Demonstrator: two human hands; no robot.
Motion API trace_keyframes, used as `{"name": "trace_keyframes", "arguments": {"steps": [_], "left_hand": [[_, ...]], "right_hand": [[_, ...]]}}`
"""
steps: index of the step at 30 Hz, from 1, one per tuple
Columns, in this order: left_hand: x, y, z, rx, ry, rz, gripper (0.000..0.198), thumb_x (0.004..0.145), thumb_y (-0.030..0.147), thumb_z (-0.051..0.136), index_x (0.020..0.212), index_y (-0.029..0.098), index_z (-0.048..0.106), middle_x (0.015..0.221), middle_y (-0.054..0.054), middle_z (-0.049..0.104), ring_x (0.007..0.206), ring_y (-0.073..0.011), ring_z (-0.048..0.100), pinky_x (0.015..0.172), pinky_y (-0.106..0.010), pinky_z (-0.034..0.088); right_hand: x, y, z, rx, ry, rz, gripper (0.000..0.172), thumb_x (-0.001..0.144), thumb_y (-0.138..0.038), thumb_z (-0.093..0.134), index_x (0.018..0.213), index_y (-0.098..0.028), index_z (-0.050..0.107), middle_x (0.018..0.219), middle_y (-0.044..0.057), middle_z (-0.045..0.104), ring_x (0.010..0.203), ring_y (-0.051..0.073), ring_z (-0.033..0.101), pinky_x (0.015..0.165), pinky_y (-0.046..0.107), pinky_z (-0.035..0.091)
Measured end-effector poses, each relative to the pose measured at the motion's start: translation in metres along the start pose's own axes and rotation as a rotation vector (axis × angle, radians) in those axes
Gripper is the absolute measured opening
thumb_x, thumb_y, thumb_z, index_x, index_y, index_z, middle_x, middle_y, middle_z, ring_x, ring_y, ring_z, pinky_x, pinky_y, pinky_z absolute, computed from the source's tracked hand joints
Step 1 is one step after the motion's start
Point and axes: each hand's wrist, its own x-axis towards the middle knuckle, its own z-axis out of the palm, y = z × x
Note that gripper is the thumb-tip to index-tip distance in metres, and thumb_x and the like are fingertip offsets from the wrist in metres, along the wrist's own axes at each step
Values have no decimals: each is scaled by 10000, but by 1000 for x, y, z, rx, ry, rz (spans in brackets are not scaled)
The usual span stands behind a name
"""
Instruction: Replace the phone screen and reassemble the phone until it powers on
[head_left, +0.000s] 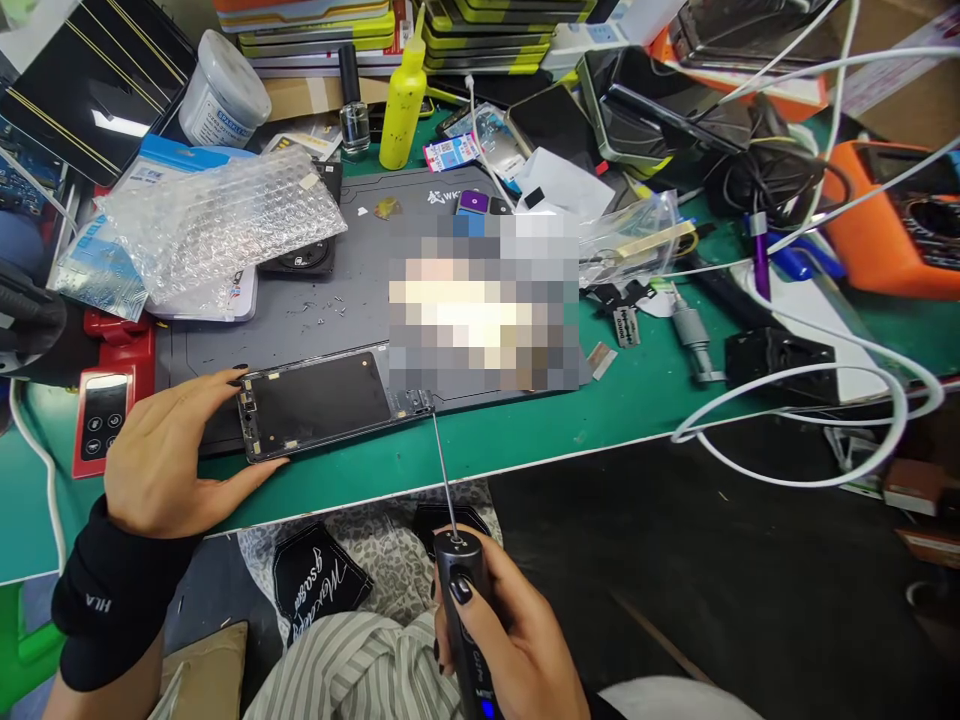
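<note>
My left hand [169,455] grips the left end of an opened phone [326,402] that lies flat on a grey work mat [315,310], fingers curled round its edge. My right hand [506,640] is closed round a black electric screwdriver [465,620]. Its thin bit [442,460] reaches up to the phone's right end. Several tiny screws [326,312] lie loose on the mat behind the phone. A blurred patch covers the mat's right part.
A bubble-wrap bag [217,215], a white jar [223,95], a yellow squeeze bottle [403,100] and a small glass bottle [354,100] stand behind the mat. White cables [825,400] loop over the green table's right side by an orange meter [896,225]. A red device [105,410] sits left.
</note>
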Motion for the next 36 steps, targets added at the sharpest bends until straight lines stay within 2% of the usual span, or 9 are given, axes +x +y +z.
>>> {"name": "trace_keyframes", "arguments": {"steps": [6, 11, 21, 31, 36], "left_hand": [[-1, -2, 0, -4, 18, 33, 733, 634, 405, 810, 1256, 174, 498, 1150, -158, 686, 1009, -335, 677, 836, -464, 556], [-2, -2, 1, 9, 0, 13, 727, 649, 403, 801, 1271, 208, 480, 1160, -142, 685, 1022, -326, 675, 835, -465, 559], [-1, -2, 0, -2, 4, 19, 742, 649, 411, 799, 1285, 219, 470, 1167, -132, 683, 1021, -329, 673, 828, -479, 561], [-2, -2, 0, 2, -8, 10, 726, 652, 425, 797, 1267, 211, 477, 1180, -131, 677, 1042, -314, 667, 861, -461, 550], [-1, -2, 3, 30, 48, 34, 665, 661, 480, 782, 1178, 136, 543, 1112, -138, 703, 996, -299, 684, 836, -411, 546]], "right_hand": [[-1, 5, 0, -8, 14, 6, 498, 813, -540, 602, 1146, -173, 551, 484, -53, 519, 411, 128, 490, 424, 239, 429], [-1, 8, 1, -16, 24, -1, 519, 818, -528, 597, 1186, -166, 541, 464, -50, 531, 404, 138, 497, 415, 243, 431], [1, 13, 0, 0, -21, -37, 443, 846, -496, 582, 1147, -173, 546, 479, -48, 553, 410, 121, 490, 432, 226, 421], [1, 5, 2, 64, -42, -11, 430, 846, -505, 585, 1120, -177, 541, 490, -60, 511, 415, 110, 481, 415, 214, 411], [0, 5, -3, 3, 32, -49, 550, 775, -532, 656, 1190, -189, 542, 676, -23, 568, 484, 105, 518, 474, 229, 440]]}}
